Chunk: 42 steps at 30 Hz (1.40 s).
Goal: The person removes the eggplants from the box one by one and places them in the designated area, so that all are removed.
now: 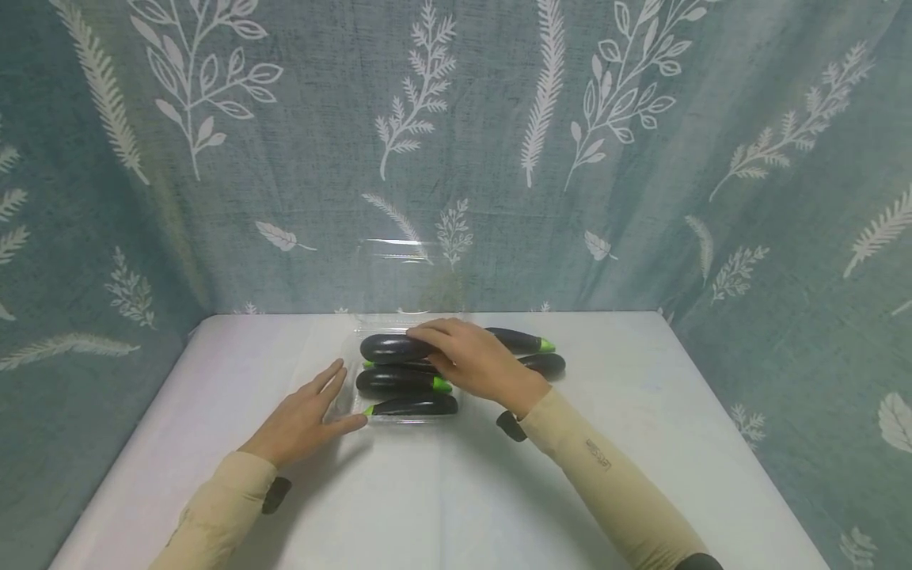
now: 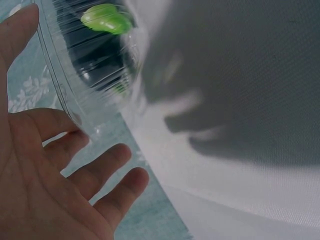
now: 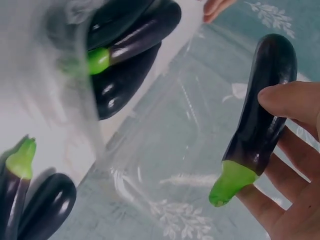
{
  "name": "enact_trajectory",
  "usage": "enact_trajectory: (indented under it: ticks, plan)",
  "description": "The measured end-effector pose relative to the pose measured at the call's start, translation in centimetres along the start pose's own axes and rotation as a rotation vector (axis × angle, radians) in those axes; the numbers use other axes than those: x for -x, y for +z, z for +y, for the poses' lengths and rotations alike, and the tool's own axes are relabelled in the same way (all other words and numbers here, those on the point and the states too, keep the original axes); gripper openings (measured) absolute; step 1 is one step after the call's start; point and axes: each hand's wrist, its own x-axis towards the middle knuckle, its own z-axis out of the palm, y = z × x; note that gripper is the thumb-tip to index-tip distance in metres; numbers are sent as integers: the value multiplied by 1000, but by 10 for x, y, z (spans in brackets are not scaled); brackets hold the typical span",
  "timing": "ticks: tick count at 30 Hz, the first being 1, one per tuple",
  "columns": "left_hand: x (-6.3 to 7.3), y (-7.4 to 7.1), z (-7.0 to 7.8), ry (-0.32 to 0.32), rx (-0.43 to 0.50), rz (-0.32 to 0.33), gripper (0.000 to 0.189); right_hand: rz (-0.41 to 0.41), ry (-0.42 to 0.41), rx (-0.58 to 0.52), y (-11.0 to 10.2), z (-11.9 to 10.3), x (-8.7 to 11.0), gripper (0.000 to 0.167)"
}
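My right hand (image 1: 477, 360) grips a dark purple eggplant (image 3: 265, 100) with a green stem, thumb on one side and fingers on the other. It is held over the back of a clear plastic box (image 1: 409, 420). Inside the box lie several more eggplants, among them a middle eggplant (image 1: 395, 382) and a front eggplant (image 1: 416, 406). At the box's left side is my left hand (image 1: 302, 419), its fingers spread and loosely extended. In the left wrist view, the thumb (image 2: 25, 25) and index finger come right at the box's rim.
The box's clear lid (image 1: 413, 277) stands raised at the back against the patterned cloth (image 1: 499, 237). Just right of the box, a loose eggplant (image 1: 514, 340) and another eggplant (image 1: 547, 364) lie on the white tabletop (image 1: 606, 396). Cloth also encloses both sides.
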Motion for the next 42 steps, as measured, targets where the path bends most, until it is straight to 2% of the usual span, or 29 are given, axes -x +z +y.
enact_trajectory:
  ticks: [6,16,30,42]
  plan:
    - [1,0,0,2,4,-1,96,17,-1,28,-5,5,13,48]
    - [1,1,-1,-2,6,-8,97,37,-5,4,-15,16,34,49]
    - [-1,5,-3,1,10,1,97,158,71,-92,-11,28,73,52]
    - [0,4,-2,-11,13,-7,98,148,181,-86,-16,46,106,51]
